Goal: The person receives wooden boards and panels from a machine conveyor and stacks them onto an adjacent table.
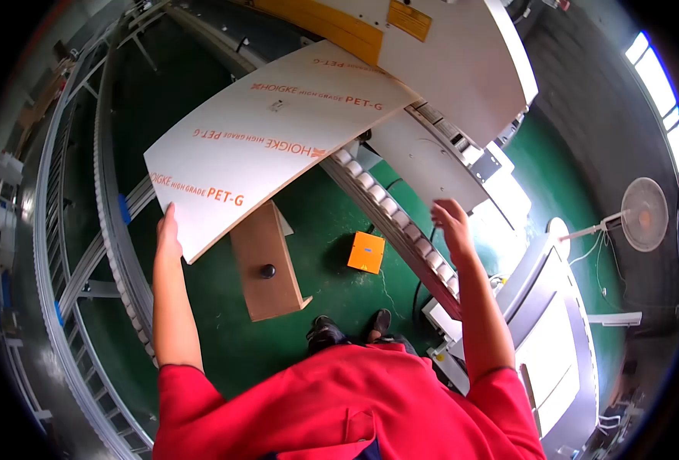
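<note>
A large white board [270, 123], covered in film with orange PET-G lettering, stretches from the machine [462, 69] toward my left side. My left hand [168, 232] grips its near left edge; the thumb shows at the edge, and the other fingers are mostly hidden. The board's far right part lies against the machine, beneath its yellow-and-white housing. My right hand [451, 224] is raised beside the roller rail [389, 207], away from the board. It holds nothing, and its fingers are slightly bent and apart.
Under the board a brown cardboard box [266, 280] with a black knob stands on the green floor, and an orange box [365, 253] lies nearby. A roller conveyor [102, 153] curves along the left. At right are a fan [644, 215] and a white machine panel [558, 360].
</note>
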Demonstrator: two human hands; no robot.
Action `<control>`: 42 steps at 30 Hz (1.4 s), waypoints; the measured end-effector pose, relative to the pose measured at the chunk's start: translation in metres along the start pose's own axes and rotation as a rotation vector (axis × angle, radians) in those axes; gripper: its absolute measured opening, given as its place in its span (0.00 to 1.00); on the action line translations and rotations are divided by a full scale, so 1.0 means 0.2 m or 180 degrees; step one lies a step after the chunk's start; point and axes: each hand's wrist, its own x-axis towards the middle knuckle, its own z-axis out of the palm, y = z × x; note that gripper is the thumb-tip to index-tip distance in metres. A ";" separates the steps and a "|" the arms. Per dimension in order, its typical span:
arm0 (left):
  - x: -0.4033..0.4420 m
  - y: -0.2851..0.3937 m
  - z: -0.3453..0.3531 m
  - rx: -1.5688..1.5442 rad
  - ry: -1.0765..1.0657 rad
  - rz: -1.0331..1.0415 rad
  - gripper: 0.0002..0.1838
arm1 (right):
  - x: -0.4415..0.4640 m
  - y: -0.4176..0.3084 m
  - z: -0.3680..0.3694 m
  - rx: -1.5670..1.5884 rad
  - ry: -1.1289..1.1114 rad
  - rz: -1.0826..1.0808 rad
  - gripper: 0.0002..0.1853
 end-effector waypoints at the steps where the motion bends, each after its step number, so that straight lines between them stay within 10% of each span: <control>1: -0.06 -0.02 0.00 0.0029 -0.0010 -0.0052 0.31 | 0.06 -0.02 0.05 0.0082 -0.0054 0.0100 0.12; 16: -1.04 -0.25 0.15 0.0248 0.0210 -0.0257 0.33 | 0.41 0.06 0.22 0.3285 -0.0587 0.1074 0.21; 28: -1.50 -0.47 0.08 -0.0721 -0.0580 -0.0778 0.34 | -0.05 0.05 -0.24 0.3490 -0.0085 0.1389 0.21; 34: -1.70 -0.53 0.09 0.0157 0.0424 -0.0388 0.36 | -0.37 0.09 -0.43 0.3385 0.0012 0.1369 0.22; 42: -1.82 -0.58 -0.01 0.0082 0.0081 -0.0458 0.37 | -0.70 0.12 -0.55 0.3503 0.0134 0.1169 0.21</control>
